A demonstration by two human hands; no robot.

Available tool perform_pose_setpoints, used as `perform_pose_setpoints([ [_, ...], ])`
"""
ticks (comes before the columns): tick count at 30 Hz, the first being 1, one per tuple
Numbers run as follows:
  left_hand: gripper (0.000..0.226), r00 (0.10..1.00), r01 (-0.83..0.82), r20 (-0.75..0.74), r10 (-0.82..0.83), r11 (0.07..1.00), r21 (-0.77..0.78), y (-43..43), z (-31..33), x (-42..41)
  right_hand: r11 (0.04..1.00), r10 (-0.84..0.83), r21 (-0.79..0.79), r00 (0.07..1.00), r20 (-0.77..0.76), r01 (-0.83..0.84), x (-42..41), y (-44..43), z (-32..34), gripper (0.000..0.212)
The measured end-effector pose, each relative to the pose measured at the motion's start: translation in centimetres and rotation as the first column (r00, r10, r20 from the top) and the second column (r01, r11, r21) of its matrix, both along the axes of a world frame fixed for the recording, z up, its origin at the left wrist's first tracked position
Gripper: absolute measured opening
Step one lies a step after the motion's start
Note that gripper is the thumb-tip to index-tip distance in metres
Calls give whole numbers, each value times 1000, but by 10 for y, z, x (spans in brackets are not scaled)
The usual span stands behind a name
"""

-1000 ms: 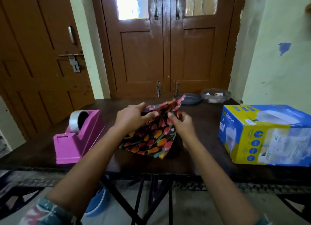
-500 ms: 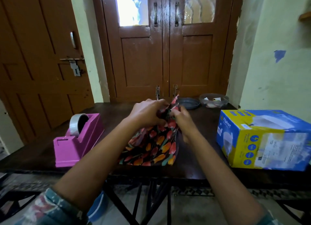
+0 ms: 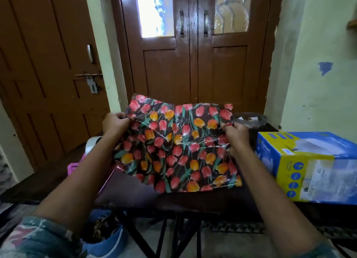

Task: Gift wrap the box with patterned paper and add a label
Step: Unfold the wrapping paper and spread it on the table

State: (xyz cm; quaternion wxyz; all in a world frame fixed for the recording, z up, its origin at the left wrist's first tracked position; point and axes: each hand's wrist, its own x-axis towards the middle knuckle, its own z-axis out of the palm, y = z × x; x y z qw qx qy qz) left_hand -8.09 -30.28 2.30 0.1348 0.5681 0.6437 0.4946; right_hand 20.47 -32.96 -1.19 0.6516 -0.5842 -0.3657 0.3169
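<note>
**Thin glossy sheet, edge grips**

Over the tabletop (image 3: pixel 212 198) the patterned paper (image 3: pixel 177 151) hangs spread out. It looks light, slippery and easily creased. The left hand (image 3: pixel 116 122) pinches its 9 o'clock edge, and the right hand (image 3: pixel 236 133) pinches its 3 o'clock edge. The box (image 3: pixel 309 165) sits unwrapped at 3 o'clock.

Dark table (image 3: pixel 202 199) bears blue-yellow box (image 3: pixel 313 167), pink dispenser (image 3: pixel 73 168)

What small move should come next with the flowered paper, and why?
Probably lay the black paper with red and orange tulips flat on the dark wooden table. The left hand and right hand hold it lifted and spread; the blue and yellow cardboard box sits unwrapped on the right.
</note>
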Motion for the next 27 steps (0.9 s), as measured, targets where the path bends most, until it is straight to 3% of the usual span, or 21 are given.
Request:
perform_pose_setpoints([
  [5, 17, 987, -87, 130, 97, 993, -84, 3, -5, -18, 999, -21, -37, 990, -141, 16, 5, 7, 1, 16],
  [7, 25, 986, -113, 110, 123, 989, -90, 3, -6, -18, 997, -40, -67, 996, -82, 34, 2, 10, -1, 7],
  [11, 37, 997, -21, 79, 26, 997, -69, 5, -10, -12, 991, -117, -58, 992, 43, 120, 2, 8, -1, 37],
  [14, 31, 987, 98, 131, -90, 994, -53, 6, -14, -6, 988, -154, 17, 970, 188, 154, 8, 4, 5, 36],
  [19, 25, 993, -58, 106, 58, 998, 1, 12, -16, -1, 981, -129, 176, 946, 298, 78, 14, 11, 16, 17],
  [23, 17, 991, -38, 129, 33, 999, 32, 19, -16, -1, 951, -112, 308, 956, 270, 25, 18, 15, 26, 16],
  [27, 21, 968, -27, 249, -21, 982, 186, 23, -14, -1, 922, -117, 383, 986, 121, 62, 16, 19, 30, 14],
])
